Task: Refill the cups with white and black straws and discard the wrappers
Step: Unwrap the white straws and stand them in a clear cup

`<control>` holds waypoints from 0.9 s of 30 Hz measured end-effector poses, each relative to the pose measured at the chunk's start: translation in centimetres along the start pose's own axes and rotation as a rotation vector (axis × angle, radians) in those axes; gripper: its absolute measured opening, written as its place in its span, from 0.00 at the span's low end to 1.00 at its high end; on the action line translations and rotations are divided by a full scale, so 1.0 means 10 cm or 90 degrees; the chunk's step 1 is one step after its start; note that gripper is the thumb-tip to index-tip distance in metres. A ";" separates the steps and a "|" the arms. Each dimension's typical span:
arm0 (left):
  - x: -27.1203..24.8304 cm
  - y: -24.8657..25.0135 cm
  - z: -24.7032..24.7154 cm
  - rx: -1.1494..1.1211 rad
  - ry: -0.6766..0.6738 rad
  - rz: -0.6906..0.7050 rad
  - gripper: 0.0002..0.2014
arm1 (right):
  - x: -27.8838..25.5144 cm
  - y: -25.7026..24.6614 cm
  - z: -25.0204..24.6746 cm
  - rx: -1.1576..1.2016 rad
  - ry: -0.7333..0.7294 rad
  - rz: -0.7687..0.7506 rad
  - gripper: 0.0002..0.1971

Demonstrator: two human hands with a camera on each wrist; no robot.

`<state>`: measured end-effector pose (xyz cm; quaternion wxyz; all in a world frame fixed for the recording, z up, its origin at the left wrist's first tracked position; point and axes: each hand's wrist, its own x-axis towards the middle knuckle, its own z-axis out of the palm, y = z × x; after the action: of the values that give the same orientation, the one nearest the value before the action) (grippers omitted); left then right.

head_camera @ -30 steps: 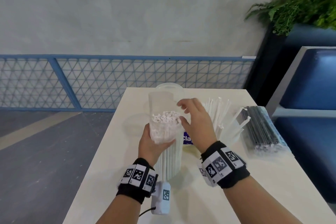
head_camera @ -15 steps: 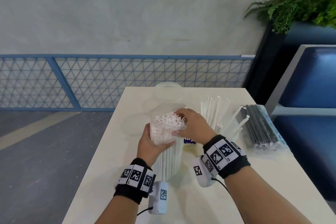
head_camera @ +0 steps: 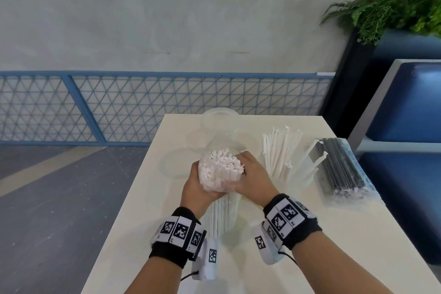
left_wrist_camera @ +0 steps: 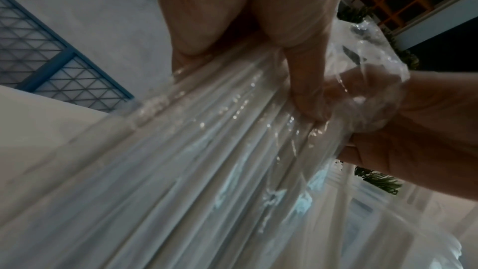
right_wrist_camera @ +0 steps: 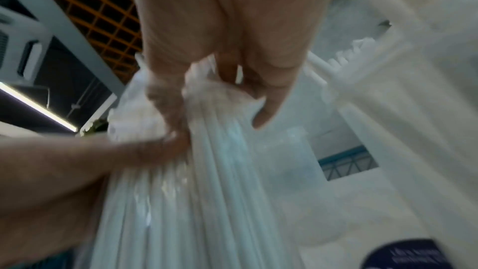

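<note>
A bundle of white straws (head_camera: 220,164) stands upright on the table (head_camera: 143,222), its lower part in a clear wrapper (head_camera: 214,185). My left hand (head_camera: 195,186) grips the bundle from the left. From the right, my right hand (head_camera: 250,174) curls round the bunched wrapper near the top. The paper-tipped straw ends poke out bare above both hands. In the left wrist view my fingers (left_wrist_camera: 305,81) press the wrapped straws (left_wrist_camera: 207,161). The right wrist view shows my right hand (right_wrist_camera: 232,48) clutching the crinkled film.
A cup of loose white straws (head_camera: 284,150) stands just right of my hands. A sealed pack of black straws (head_camera: 341,169) lies further right, near the table edge. An empty clear cup (head_camera: 219,117) stands at the back. Blue seats are on the right.
The wrapper's open top stood above the straws before. My right hand came down onto the bundle and drew the film down, so the straw tips are now bare.
</note>
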<state>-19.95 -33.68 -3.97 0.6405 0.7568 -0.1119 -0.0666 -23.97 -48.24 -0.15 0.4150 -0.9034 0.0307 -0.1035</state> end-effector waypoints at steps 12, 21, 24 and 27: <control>-0.01 0.05 -0.01 0.011 -0.017 -0.018 0.34 | -0.01 -0.17 0.05 0.036 0.203 -0.015 0.24; 0.03 0.07 0.03 0.032 -0.035 -0.029 0.31 | 0.15 -0.41 -0.34 0.294 0.217 -0.040 0.13; 0.06 0.06 0.04 0.015 -0.035 -0.044 0.30 | 0.05 -0.32 -0.28 0.339 0.141 -0.027 0.22; 0.07 0.06 0.05 -0.003 -0.030 -0.072 0.31 | -0.01 -0.22 -0.16 0.309 0.128 0.010 0.27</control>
<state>-19.43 -34.43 -3.45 0.6348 0.7585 -0.0841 -0.1207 -24.44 -48.00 2.50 0.6150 -0.7625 0.0527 -0.1937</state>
